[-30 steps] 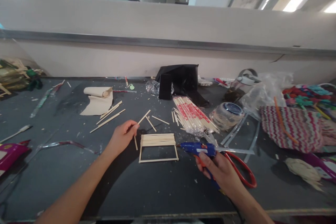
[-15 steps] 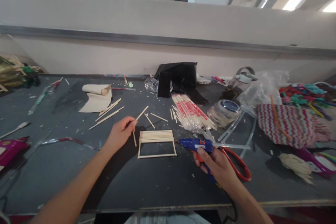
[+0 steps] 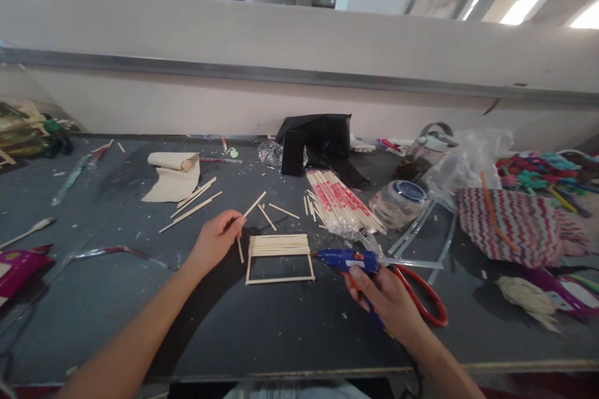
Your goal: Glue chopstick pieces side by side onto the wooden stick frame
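My left hand (image 3: 214,240) pinches one end of a thin wooden stick (image 3: 254,204) that slants up to the right, just left of a rectangular stick frame (image 3: 279,260) lying flat on the dark table (image 3: 262,324). The frame's upper half is filled with sticks laid side by side. My right hand (image 3: 386,299) grips a blue glue gun (image 3: 349,260) whose nozzle points left at the frame's right side, almost touching it. A short stick (image 3: 240,250) lies between my left hand and the frame.
A wrapped bundle of chopsticks (image 3: 340,202) lies behind the frame. Red-handled scissors (image 3: 423,297), a round lidded container (image 3: 399,201), a striped knitted piece (image 3: 515,225), loose sticks (image 3: 191,204), a paper roll (image 3: 173,174) and a black bag (image 3: 318,137) crowd the table.
Little has moved. My left hand holds the stick in about the same place. The glue gun's nozzle has come slightly closer to the frame's right edge.
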Demonstrator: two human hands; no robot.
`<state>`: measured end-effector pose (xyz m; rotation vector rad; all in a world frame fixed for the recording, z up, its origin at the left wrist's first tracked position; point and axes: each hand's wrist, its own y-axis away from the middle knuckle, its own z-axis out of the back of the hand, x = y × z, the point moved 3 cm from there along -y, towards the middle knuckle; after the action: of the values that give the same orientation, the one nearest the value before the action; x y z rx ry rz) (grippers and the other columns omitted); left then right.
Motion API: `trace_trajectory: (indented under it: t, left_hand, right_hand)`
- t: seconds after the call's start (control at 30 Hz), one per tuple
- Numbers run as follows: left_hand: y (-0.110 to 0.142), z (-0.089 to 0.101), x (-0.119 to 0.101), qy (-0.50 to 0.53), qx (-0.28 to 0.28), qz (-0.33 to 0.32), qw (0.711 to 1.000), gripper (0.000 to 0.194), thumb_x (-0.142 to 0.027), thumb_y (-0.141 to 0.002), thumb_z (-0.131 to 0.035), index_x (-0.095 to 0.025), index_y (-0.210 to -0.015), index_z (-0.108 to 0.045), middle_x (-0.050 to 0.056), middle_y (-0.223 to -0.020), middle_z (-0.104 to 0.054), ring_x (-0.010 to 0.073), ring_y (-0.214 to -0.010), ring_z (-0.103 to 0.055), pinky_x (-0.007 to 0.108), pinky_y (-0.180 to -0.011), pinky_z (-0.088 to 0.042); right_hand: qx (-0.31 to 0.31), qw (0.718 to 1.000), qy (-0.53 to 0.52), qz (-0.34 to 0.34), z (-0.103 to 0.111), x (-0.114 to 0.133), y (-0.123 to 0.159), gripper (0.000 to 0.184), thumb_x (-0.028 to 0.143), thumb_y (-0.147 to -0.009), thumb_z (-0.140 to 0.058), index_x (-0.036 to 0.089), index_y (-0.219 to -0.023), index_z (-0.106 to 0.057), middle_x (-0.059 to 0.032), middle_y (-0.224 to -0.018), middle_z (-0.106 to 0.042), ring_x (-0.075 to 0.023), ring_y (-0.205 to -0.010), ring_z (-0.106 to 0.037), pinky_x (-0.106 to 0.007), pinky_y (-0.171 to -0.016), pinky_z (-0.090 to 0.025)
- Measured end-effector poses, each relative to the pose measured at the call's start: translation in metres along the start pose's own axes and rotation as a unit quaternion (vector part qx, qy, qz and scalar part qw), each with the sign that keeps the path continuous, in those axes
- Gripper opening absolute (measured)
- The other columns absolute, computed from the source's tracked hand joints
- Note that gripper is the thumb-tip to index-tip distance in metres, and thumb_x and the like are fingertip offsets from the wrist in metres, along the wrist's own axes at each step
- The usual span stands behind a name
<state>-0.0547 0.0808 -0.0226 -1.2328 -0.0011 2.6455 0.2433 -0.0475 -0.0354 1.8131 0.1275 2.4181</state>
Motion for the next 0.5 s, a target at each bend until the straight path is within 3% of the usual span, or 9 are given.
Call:
trace_trajectory:
  t: [0.2,0.37,0.43,0.5]
  left_hand:
    - [0.000,0.000,0.001,0.004,-0.002,0.002,1.000,0.027,-0.042,-0.088,-0.042,-0.021,-0.079,-0.056,-0.004,-0.062,-0.054,0.0118,-0.057,-0.051,0.023,-0.058,-0.039]
    - [0.001,0.003,-0.001,0.017,-0.019,-0.007,1.000,0.028,-0.044,-0.088,-0.043,-0.020,-0.083,-0.058,-0.004,-0.064,-0.053,0.0119,-0.058,-0.052,0.023,-0.058,-0.039]
    - [0.002,0.005,-0.002,0.016,-0.034,-0.019,0.999,0.028,-0.043,-0.088,-0.045,-0.020,-0.086,-0.060,-0.003,-0.066,-0.055,0.0124,-0.061,-0.053,0.023,-0.059,-0.040]
    - [0.003,0.005,-0.004,0.015,-0.047,-0.034,0.998,0.027,-0.042,-0.088,-0.047,-0.020,-0.089,-0.062,-0.002,-0.072,-0.059,0.0129,-0.066,-0.055,0.023,-0.062,-0.041]
  right_hand:
    - [0.004,1.000,-0.010,-0.009,-0.002,-0.002,0.000,0.042,0.057,-0.087,-0.048,0.016,-0.075,-0.053,-0.0002,-0.062,-0.053,-0.0099,-0.051,-0.045,-0.021,-0.046,-0.036]
    - [-0.017,0.999,-0.031,0.011,0.005,0.013,0.008,0.045,0.057,-0.086,-0.049,0.014,-0.085,-0.057,-0.0064,-0.071,-0.062,-0.0109,-0.049,-0.049,-0.022,-0.042,-0.038]
    - [-0.062,0.996,0.038,0.046,0.020,0.026,0.012,0.043,0.055,-0.087,-0.047,0.014,-0.094,-0.060,-0.0073,-0.075,-0.065,-0.0139,-0.053,-0.055,-0.024,-0.046,-0.043]
    - [-0.138,0.970,0.168,0.111,0.042,0.042,0.011,0.043,0.052,-0.088,-0.046,0.016,-0.106,-0.061,-0.0078,-0.084,-0.068,-0.0193,-0.066,-0.063,-0.028,-0.057,-0.050]
